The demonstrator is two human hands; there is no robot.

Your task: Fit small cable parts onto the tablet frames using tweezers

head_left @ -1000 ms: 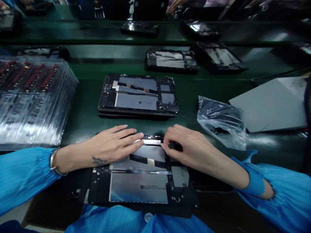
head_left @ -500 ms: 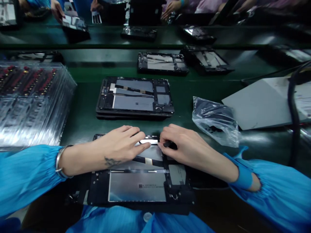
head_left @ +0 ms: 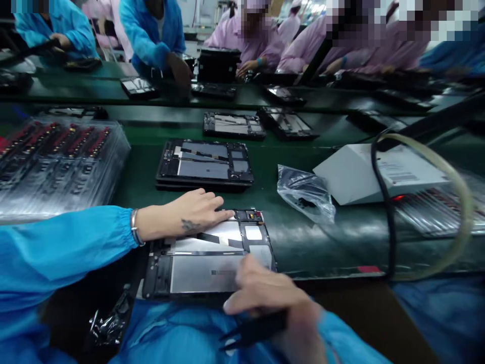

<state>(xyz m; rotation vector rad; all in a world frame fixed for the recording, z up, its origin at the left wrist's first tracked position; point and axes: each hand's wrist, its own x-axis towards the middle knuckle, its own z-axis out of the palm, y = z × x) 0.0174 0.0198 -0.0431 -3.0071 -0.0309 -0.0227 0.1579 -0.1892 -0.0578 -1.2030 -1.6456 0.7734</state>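
Observation:
An opened tablet (head_left: 200, 275), its silver battery and dark inner frame exposed, lies before me at the table's near edge. My left hand (head_left: 195, 213) rests across its far side, fingers stretched out and the index tip touching near the upper edge; it grips nothing. Over the near right corner, my right hand (head_left: 267, 290) is smeared by motion. Black tweezers (head_left: 259, 331) are held in it, their two tips pointing left above my blue smock. The fingers partly hide the tablet's lower right area.
Beyond the tablet sits a stack of opened tablets (head_left: 204, 164). Clear plastic trays (head_left: 71, 172) of small parts are piled at left. A plastic bag (head_left: 305, 194) and a grey-white box (head_left: 350, 172) lie at right, near a hanging black cable (head_left: 384, 217). Co-workers sit across the line.
My right hand has left the tablet's upper edge and come down toward me with the tweezers. My left hand stays on the tablet. The view has tilted up, showing more co-workers.

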